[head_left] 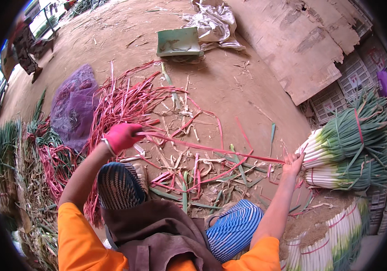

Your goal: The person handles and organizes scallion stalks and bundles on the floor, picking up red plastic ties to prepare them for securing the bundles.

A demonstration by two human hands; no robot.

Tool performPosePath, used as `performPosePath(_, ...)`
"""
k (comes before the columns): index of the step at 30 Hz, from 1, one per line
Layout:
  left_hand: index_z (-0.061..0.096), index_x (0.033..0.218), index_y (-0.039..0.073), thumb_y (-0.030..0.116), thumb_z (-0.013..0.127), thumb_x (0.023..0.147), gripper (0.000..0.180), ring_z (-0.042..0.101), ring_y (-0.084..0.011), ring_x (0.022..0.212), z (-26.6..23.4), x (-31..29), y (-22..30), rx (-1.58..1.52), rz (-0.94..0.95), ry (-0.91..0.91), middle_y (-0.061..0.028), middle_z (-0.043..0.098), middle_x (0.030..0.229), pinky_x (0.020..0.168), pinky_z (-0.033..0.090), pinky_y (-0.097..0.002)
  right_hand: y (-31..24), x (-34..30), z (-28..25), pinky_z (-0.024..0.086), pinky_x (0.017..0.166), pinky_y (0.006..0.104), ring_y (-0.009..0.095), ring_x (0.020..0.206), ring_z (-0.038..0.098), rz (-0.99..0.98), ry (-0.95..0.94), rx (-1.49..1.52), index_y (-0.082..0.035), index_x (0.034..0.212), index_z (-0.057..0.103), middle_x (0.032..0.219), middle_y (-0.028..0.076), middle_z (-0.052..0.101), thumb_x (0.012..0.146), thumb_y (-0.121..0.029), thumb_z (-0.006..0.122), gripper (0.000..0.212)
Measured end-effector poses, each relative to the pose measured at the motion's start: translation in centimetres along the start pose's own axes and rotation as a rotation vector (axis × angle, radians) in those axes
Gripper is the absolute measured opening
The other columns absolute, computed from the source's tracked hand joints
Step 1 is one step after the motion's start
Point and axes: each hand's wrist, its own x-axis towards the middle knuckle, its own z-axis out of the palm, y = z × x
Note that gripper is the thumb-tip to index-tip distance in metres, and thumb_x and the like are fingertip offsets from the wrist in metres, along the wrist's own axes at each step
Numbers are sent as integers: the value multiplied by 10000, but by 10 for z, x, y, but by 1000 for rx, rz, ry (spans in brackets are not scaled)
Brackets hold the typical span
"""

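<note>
Stretched in a line, left of the onion stack (338, 140): a red strip (216, 149). Pinched at the end far from the onion stack by the left hand (123, 137), in a pink glove (119, 141). Pinched just beside the onion stack by the right hand (293, 163). Looks light, thin and floppy, maybe slippery. Best to hold near both ends.
</note>
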Motion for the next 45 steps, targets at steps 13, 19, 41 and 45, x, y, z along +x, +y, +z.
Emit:
performPosePath(13, 650, 1014, 139, 248, 656, 786, 252, 629, -269, 710, 84, -152, -187, -147, -480, 268, -141, 654, 824, 637, 483, -361, 98, -6, 38, 164, 301, 247, 80, 329, 215, 246, -87, -250, -194, 582, 248, 427, -54, 218, 883, -514, 454, 485)
performPosePath(19, 587, 861, 181, 350, 561, 815, 177, 581, -351, 660, 93, -177, -156, 44, -420, 48, -132, 600, 723, 570, 437, -443, 104, -8, 31, 131, 288, 240, 73, 315, 188, 68, -78, -355, -191, 612, 276, 421, -58, 224, 883, -404, 472, 397)
performPosePath(41, 449, 1272, 67, 376, 535, 779, 589, 532, -354, 1098, 248, -397, -229, -324, -1687, 214, -220, 528, 1212, 954, 403, -414, 334, -247, 288, 412, 676, 225, 89, 821, 501, 86, -1327, -1094, -15, 1279, 418, 1010, 30, 544, 879, -408, 537, 573)
performPosePath(45, 533, 1159, 50, 309, 578, 732, 502, 575, -346, 1020, 291, -418, -230, -428, -1561, 503, -226, 579, 1125, 860, 452, -386, 287, -164, 193, 476, 664, 275, 141, 835, 595, 290, -1179, -1334, -44, 1195, 504, 980, 47, 590, 896, -350, 532, 428)
